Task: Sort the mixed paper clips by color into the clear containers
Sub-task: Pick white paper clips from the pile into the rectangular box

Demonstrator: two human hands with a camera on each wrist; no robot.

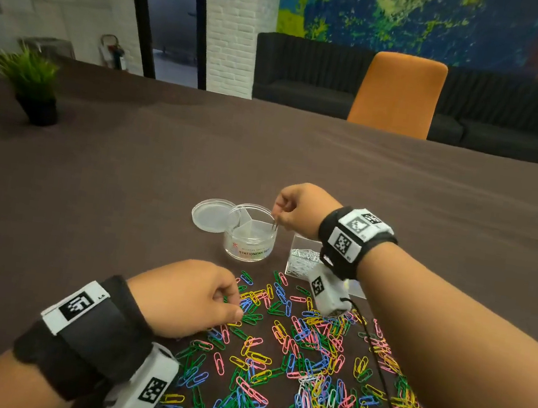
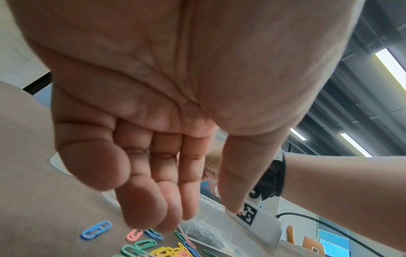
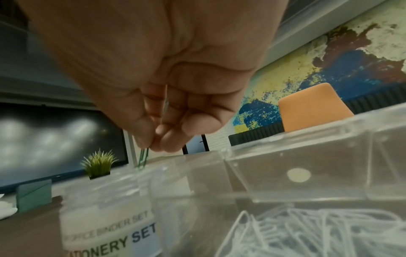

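A pile of mixed coloured paper clips is spread over the near part of the brown table. Behind it stands a round clear container with inner dividers and a "STATIONERY SET" label. My right hand hovers over its right rim and pinches a green paper clip that hangs down from thumb and fingertips. My left hand hovers palm down over the pile's left edge. Its fingers are loosely bent and hold nothing. A square clear box of white clips sits under my right wrist.
The round container's clear lid lies flat to its left. A black cable runs across the pile's right side. A potted plant stands far left and an orange chair is at the far edge.
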